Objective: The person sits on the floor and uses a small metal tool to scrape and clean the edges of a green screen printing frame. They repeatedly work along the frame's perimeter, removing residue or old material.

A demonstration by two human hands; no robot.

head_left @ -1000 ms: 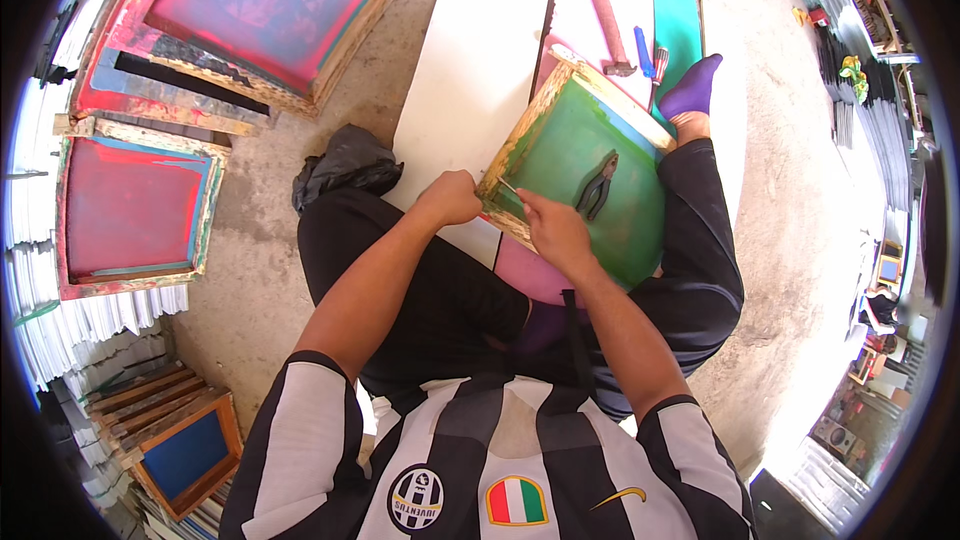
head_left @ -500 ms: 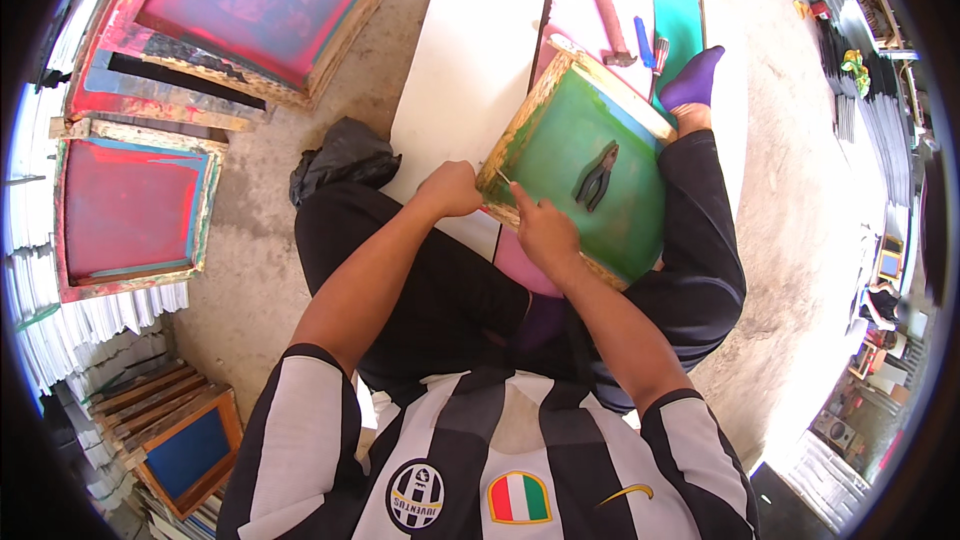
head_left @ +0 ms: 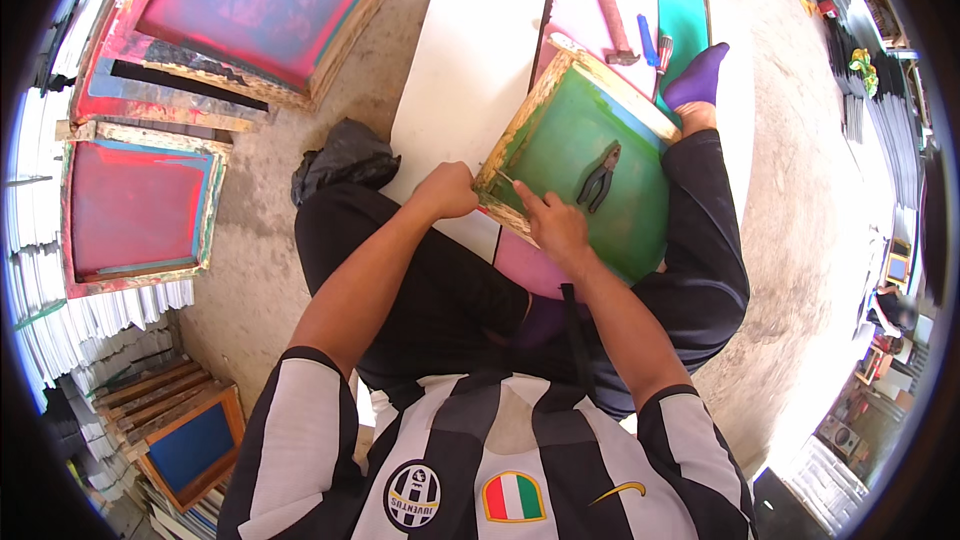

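Observation:
A wooden-framed printing screen with green mesh lies tilted across my lap. Closed into a fist, my left hand is at the frame's left edge; whatever is in it is hidden. Over the mesh near that same edge, my right hand has its index finger extended and the other fingers curled. A short, thin pale piece shows at that fingertip, too small to identify. Pliers with dark handles rest on the green mesh, right of my right hand.
Beyond the screen lie a hammer, a blue-handled tool and a screwdriver on coloured boards. A black plastic bag sits by my left knee. More framed screens stand at left, beside stacked sheets.
My right hand has shifted slightly right, its fingertip drawing back a little from the frame's left edge. My left hand stays in nearly the same place. The pliers still lie on the mesh.

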